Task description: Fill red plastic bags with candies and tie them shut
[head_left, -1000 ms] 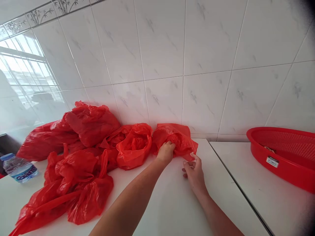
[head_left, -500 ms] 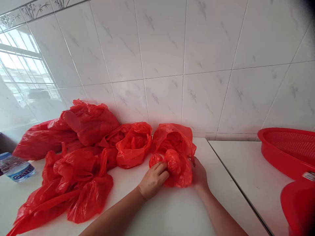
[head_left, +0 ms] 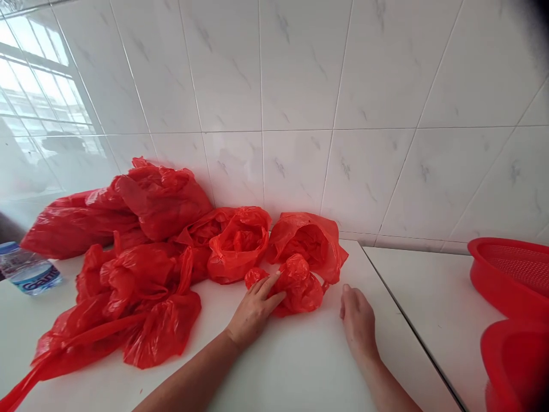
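My left hand lies with its fingers stretched out over the left side of a crumpled red plastic bag, touching it. A small knotted red bundle pokes out behind those fingers. To the right, my right hand is apart from the bag, its fingers curled in, with nothing visible in them. Directly behind the crumpled bag, an open-mouthed red plastic bag rests near the wall. Another open red bag stands to its left, with crumpled red plastic inside.
Large full red bags lean near the tiled wall at the left. Knotted red bags lie in front. A water bottle is far left. Two red plastic baskets stand right, beyond a seam in the white table.
My right hand has let go of the crumpled bag and moved slightly right, towards me. My left hand's fingers have straightened over the bag, which looks more bunched. The view has shifted slightly.
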Available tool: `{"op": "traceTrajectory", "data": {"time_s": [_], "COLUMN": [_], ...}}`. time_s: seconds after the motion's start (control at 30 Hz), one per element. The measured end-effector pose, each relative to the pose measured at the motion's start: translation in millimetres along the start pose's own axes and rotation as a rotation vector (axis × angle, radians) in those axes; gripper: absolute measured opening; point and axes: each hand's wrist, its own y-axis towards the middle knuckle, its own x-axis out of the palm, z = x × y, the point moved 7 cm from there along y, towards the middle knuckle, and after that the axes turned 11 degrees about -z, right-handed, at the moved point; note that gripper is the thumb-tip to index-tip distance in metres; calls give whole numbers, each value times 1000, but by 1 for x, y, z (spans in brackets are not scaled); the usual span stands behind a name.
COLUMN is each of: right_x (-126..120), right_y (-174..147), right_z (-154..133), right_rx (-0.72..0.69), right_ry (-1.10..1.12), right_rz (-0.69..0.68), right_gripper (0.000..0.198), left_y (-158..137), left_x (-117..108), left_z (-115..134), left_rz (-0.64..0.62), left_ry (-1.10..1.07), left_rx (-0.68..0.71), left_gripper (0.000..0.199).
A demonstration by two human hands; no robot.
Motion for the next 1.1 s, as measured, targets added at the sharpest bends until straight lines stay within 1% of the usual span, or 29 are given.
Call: {"op": "traceTrajectory", "data": {"time_s": [0.1, 0.17, 0.2, 0.27, 0.3, 0.4, 0.43, 0.47, 0.53, 0.57, 0.6, 0.63, 0.7, 0.73, 0.8, 0.83, 0.87, 0.93, 0.97, 1.03, 1.1], "right_x": [23, 36, 40, 43, 41, 37, 38, 40, 45, 44, 41, 36, 21, 13, -2, -8, -12, -16, -15, -11, -2], "right_y": [-15, -19, -20, -21, -21, -23, -23, -24, -25, -24, -23, -23, -23, -24, -27, -28, -30, -31, -32, -33, -36], "right_z": [-7, -8, -8, -10, -11, -17, -19, -20, -21, -21, -21, -20, -20, -20, -20, -19, -19, -17, -16, -14, -12], "right_rx": [-57, -67, -63, -59, -59, -74, -88, -107, -152, -168, -175, -175, -162, -146, -105, -81, -57, -16, 5, 43, 83], "right_ry": [-53, -94, -117, -134, -131, -133, -145, -166, -196, -193, -184, -164, -89, -39, 121, 236, 357, 575, 647, 710, 732], "right_rz": [-189, -263, -283, -294, -274, -235, -246, -271, -313, -303, -277, -239, -165, -153, -177, -207, -242, -305, -330, -375, -425], "right_gripper": [36, 49, 53, 55, 57, 71, 69, 60, 33, 24, 20, 21, 25, 28, 35, 38, 40, 41, 41, 42, 43], "left_y": [-1, -2, -2, -3, -2, -1, -1, 0, 1, 2, 2, 3, 2, 2, 1, 1, 0, 1, 2, 3, 3], "left_x": [0, 0, -1, -2, -2, -4, -4, -5, -4, -3, -1, 0, 4, 5, 9, 10, 12, 14, 13, 9, 2], "left_z": [1, 0, 0, 0, 0, 3, 4, 5, 7, 7, 6, 4, 0, -2, -7, -10, -13, -18, -19, -19, -13], "left_rz": [12, 36, 48, 61, 60, 40, 33, 25, 6, -6, -17, -28, -45, -51, -57, -57, -58, -56, -53, -40, -18], "left_ry": [-27, -54, -66, -86, -90, -95, -96, -98, -101, -102, -104, -106, -113, -119, -135, -146, -159, -189, -207, -247, -276], "left_rx": [-24, -37, -39, -38, -35, -15, -5, 4, 12, 8, -1, -16, -53, -72, -112, -135, -158, -202, -217, -227, -219], "left_gripper": [67, 67, 63, 50, 44, 30, 27, 25, 23, 23, 23, 23, 23, 23, 23, 29, 40, 59, 64, 62, 52]}}
